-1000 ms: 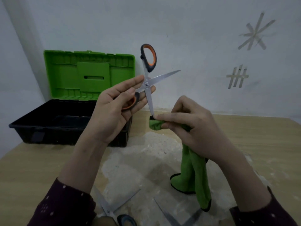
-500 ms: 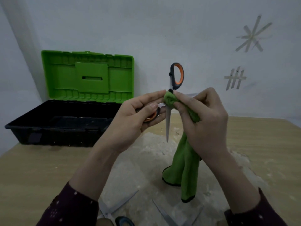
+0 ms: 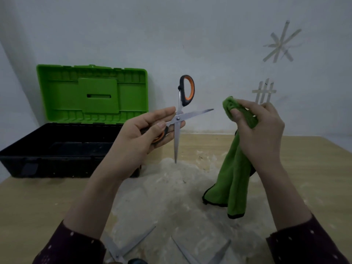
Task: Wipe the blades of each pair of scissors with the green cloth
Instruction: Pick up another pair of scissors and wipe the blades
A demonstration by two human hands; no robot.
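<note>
Right of the toolbox, your left grip holds the open scissors; your right grip pinches the green cloth near them, not touching. Between wipes, I think: next fold it around the sideways blade.

The cloth is bright green, edged in thin black. The raised scissors have silver blades and black handles lined with orange. At ten o'clock the toolbox pairs a lime-green lid with a black base. The table is pale wood, with a chalky white patch at its middle. The sleeves are dark plum with small pale dots. At six o'clock, the spare scissors have silver blades too.
</note>
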